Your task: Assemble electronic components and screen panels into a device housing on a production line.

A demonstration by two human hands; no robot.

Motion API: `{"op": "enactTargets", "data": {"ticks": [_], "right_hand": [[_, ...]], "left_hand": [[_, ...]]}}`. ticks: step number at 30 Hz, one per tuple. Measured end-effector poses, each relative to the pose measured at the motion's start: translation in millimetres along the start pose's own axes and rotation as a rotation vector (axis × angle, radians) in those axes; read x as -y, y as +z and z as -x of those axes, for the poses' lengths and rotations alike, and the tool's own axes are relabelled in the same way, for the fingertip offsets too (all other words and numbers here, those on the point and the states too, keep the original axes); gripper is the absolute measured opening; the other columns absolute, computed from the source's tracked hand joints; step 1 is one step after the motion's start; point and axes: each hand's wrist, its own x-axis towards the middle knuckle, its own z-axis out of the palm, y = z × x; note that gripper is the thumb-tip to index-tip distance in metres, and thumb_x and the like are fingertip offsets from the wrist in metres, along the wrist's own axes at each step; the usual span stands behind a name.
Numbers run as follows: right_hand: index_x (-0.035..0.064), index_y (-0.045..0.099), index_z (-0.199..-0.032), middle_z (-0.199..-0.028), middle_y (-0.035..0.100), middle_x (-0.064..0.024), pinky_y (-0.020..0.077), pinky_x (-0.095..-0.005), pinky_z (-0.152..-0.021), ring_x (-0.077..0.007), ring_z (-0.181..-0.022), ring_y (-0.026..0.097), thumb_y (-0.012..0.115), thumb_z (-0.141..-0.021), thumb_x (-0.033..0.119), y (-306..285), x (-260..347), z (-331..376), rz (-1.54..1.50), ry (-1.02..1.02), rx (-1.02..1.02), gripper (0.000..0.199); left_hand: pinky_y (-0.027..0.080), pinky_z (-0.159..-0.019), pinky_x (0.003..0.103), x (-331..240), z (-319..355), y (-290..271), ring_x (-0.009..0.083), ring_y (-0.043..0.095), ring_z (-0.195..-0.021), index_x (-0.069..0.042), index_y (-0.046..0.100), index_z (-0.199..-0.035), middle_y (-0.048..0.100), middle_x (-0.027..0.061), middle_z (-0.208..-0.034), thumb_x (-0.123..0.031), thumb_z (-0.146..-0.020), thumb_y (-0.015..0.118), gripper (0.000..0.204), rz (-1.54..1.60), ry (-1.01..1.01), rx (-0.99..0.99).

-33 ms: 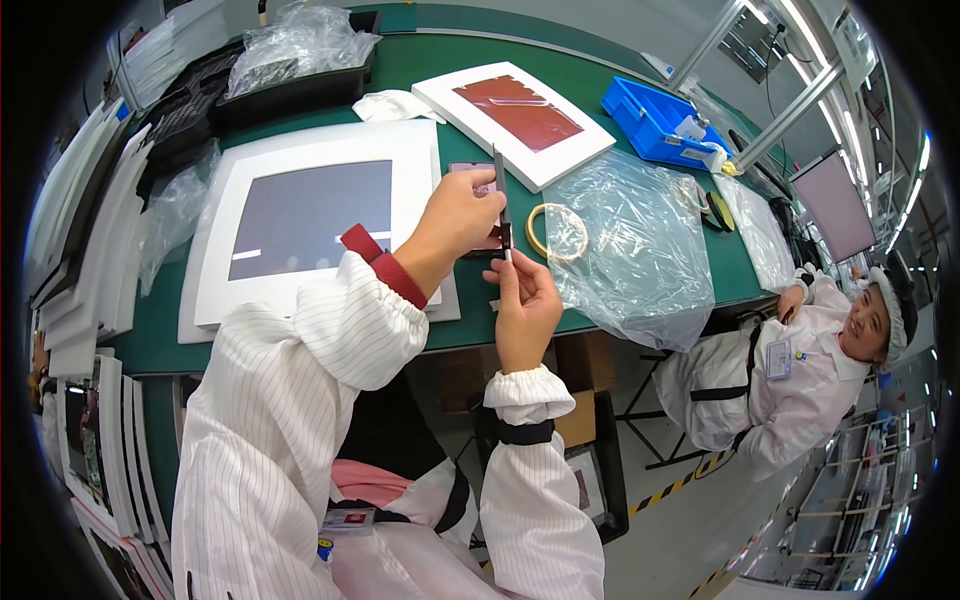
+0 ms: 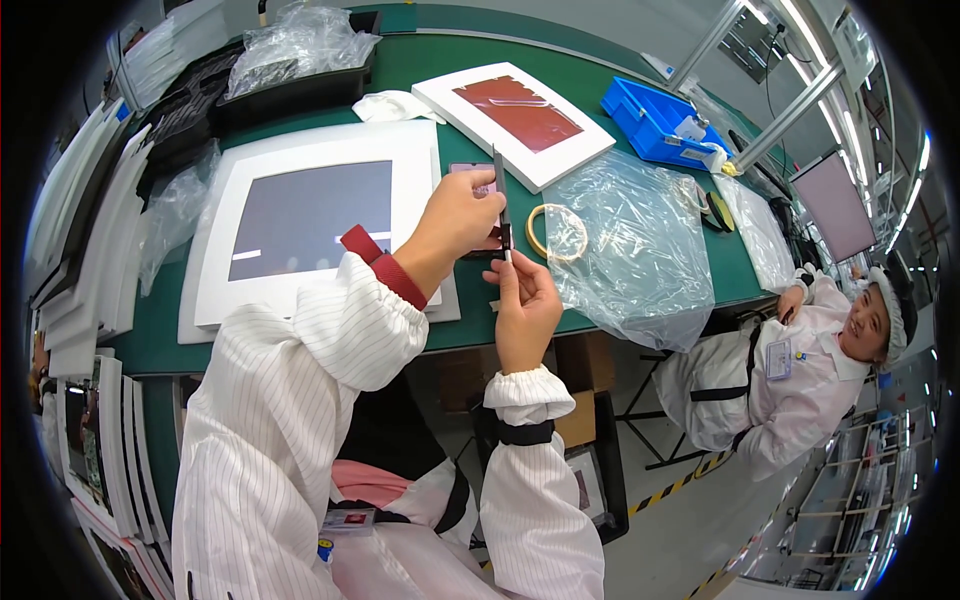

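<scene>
From the head camera, both hands are meeting over the front edge of the green table [image 2: 420, 60]. The left hand [image 2: 455, 225] is gripping a small dark flat piece [image 2: 492, 240], and its fingers are wrapping over most of it. The right hand [image 2: 525, 305] is coming up from below and pinching a thin dark strip [image 2: 499, 190] that is standing up straight between the two hands. The strip's top is poking above the left hand.

The small piece is mostly hiding under the fingers, so its shape is hard to make out. Where the strip ends at the bottom is hiding too.

The left arm, in a white striped sleeve, is bending in from the lower left. The right arm is reaching straight up from below, thumb side toward the strip.

Just behind the hands, a big white tray [image 2: 300, 150] is lying flat. A clear plastic bag [image 2: 640, 250] is lying to the right, beside a yellow tape ring [image 2: 535, 225].
</scene>
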Motion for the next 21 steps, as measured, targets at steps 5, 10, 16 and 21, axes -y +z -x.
{"op": "enactTargets", "data": {"ticks": [5, 10, 16, 21], "right_hand": [[-0.0069, 0.056, -0.106, -0.091, 0.066, -0.0121, 0.0472, -0.0206, -0.067, -0.0143, -0.079, 0.065, 0.056, -0.089, 0.007, -1.6, 0.9, 0.1, 0.013, 0.005, 0.02, 0.022], [-0.0075, 0.056, -0.106, -0.092, 0.065, -0.0129, 0.0485, -0.0223, -0.07, -0.015, -0.079, 0.065, 0.055, -0.089, 0.006, -0.6, -2.4, -0.7, 0.024, -0.018, 0.032, 0.021], [-0.0062, 0.054, -0.105, -0.092, 0.065, -0.0123, 0.049, -0.0233, -0.072, -0.0159, -0.082, 0.064, 0.058, -0.087, 0.004, -2.7, -2.9, 0.4, 0.035, -0.071, 0.023, 0.02], [-0.001, 0.048, -0.104, -0.087, 0.064, -0.0082, 0.046, -0.0205, -0.069, -0.0128, -0.082, 0.061, 0.062, -0.084, 0.004, 3.4, 1.5, 1.8, -0.135, -0.022, -0.043, 0.025]], "left_hand": [[0.056, -0.057, 0.028, 1.1, 0.8, 0.5, 0.0156, 0.061, -0.065, 0.004, 0.057, -0.097, 0.059, 0.0097, -0.08, -0.006, -0.082, 0.048, 0.02, 0.011, 0.009, -0.003], [0.055, -0.056, 0.027, 2.0, 3.5, -1.0, 0.0152, 0.062, -0.065, 0.005, 0.056, -0.105, 0.062, 0.0118, -0.083, -0.005, -0.081, 0.052, 0.027, -0.025, 0.035, -0.05], [0.056, -0.062, 0.03, -4.9, 11.4, -8.3, 0.022, 0.065, -0.077, 0.006, 0.041, -0.126, 0.061, 0.0169, -0.097, 0.002, -0.074, 0.061, 0.056, -0.015, 0.01, -0.016], [0.053, -0.068, 0.028, 4.9, 26.5, -22.8, 0.0209, 0.063, -0.081, 0.005, 0.047, -0.12, 0.061, 0.0154, -0.097, 0.007, -0.068, 0.063, 0.055, 0.039, 0.107, -0.048]]}}
